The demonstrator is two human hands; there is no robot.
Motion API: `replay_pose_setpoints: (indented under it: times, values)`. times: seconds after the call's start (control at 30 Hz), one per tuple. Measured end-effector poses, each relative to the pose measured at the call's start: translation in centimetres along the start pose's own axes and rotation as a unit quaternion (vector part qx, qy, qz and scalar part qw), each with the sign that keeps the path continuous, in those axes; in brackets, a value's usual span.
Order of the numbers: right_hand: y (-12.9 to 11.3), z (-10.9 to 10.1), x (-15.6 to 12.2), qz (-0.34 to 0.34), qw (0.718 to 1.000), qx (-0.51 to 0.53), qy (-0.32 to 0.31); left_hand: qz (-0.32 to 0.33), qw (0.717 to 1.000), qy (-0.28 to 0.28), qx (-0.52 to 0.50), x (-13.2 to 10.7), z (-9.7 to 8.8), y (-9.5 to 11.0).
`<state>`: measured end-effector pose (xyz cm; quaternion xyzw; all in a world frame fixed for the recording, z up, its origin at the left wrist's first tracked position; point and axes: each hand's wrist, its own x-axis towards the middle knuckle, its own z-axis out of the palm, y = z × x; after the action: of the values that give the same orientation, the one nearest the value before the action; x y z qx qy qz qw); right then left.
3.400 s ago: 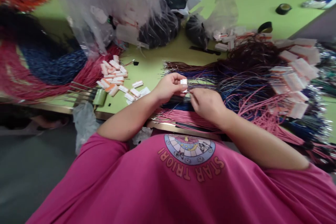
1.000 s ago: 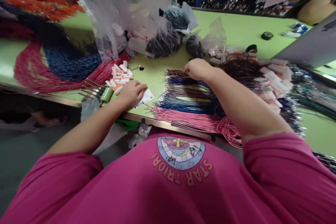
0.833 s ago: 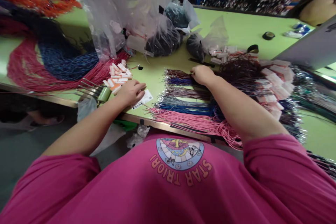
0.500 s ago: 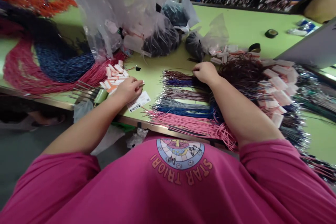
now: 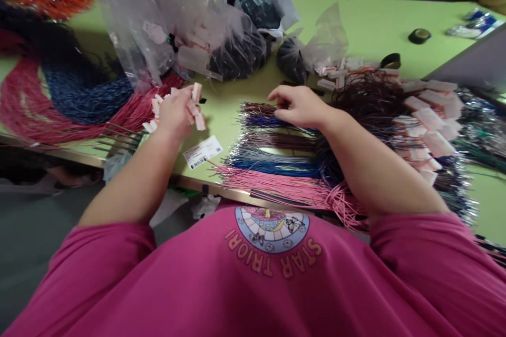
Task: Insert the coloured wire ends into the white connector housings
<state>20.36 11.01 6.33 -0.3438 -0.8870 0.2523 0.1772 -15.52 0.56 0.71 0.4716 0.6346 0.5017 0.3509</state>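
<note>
My left hand (image 5: 174, 113) is raised a little above the green table (image 5: 371, 26), closed on several small white and orange tags (image 5: 196, 106) that stick out past its fingers. My right hand (image 5: 298, 107) rests on the dark brown strings (image 5: 256, 110) at the top of a row of string bundles, its fingers pinching at them. Below it lie purple, grey, blue (image 5: 276, 167) and pink strings (image 5: 276, 184) in flat rows. A white barcode label (image 5: 202, 151) lies on the table between my hands.
Clear plastic bags (image 5: 166, 16) with dark contents stand at the back. Red and blue cord heaps (image 5: 67, 100) lie at the left. Tagged strings (image 5: 427, 126) pile at the right. Two tape rolls (image 5: 419, 36) sit far right. The table's front edge runs just before my pink shirt.
My left hand left the barcode label, moved up and left and now holds several tags lifted off the table. My right hand stayed on the dark brown strings.
</note>
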Motion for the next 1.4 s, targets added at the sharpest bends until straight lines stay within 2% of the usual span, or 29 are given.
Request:
replay_pose_setpoints:
  times: [0.03,0.07,0.13,0.2,0.3,0.4,0.47,0.57,0.67,0.8,0.93,1.03,1.2,1.4]
  values:
    - [-0.8,0.0,-0.1,-0.02,0.999,-0.005,-0.026,-0.043,0.994,0.05,-0.082,0.6,0.5,0.5]
    - [-1.5,0.1,-0.1,-0.039,0.998,-0.007,-0.05,-0.089,0.982,0.053,-0.157,1.2,1.0,1.0]
    - [-2.2,0.5,-0.3,-0.07,0.994,0.006,-0.086,-0.13,0.961,0.011,-0.243,1.9,2.1,1.7]
    - [-2.0,1.2,-0.5,-0.08,0.991,0.046,-0.093,-0.14,0.953,-0.037,-0.266,2.1,3.0,2.3]
    - [-0.8,2.2,-1.0,-0.045,0.992,0.109,-0.04,-0.153,0.945,-0.064,-0.282,1.3,4.1,2.8]
    - [0.2,2.9,-1.5,-0.002,0.988,0.15,0.021,-0.206,0.918,-0.08,-0.329,0.4,5.4,3.3]
    - [0.5,3.3,-1.7,0.012,0.986,0.16,0.039,-0.235,0.907,-0.075,-0.34,0.0,6.5,3.8]
    - [0.4,3.6,-1.7,0.025,0.988,0.149,0.043,-0.233,0.92,-0.068,-0.308,-0.3,8.4,5.0]
    - [0.4,3.7,-1.8,0.028,0.99,0.134,0.044,-0.186,0.937,-0.087,-0.282,-0.9,10.3,7.1]
    - [0.4,3.5,-2.3,0.016,0.988,0.134,0.074,-0.188,0.927,-0.125,-0.299,-1.9,12.4,9.1]
    - [0.1,3.2,-2.9,0.003,0.989,0.126,0.079,-0.159,0.941,-0.131,-0.27,-2.6,13.9,7.9]
    - [-0.2,3.1,-3.1,-0.005,0.993,0.094,0.071,-0.163,0.935,-0.156,-0.274,-2.8,14.3,6.4]
    - [-0.5,3.0,-3.1,0.024,0.995,0.053,0.084,-0.16,0.927,-0.218,-0.26,-2.8,14.0,5.4]
    - [-0.9,2.9,-3.3,0.053,0.997,-0.036,0.05,-0.17,0.93,-0.238,-0.222,-3.0,13.7,4.9]
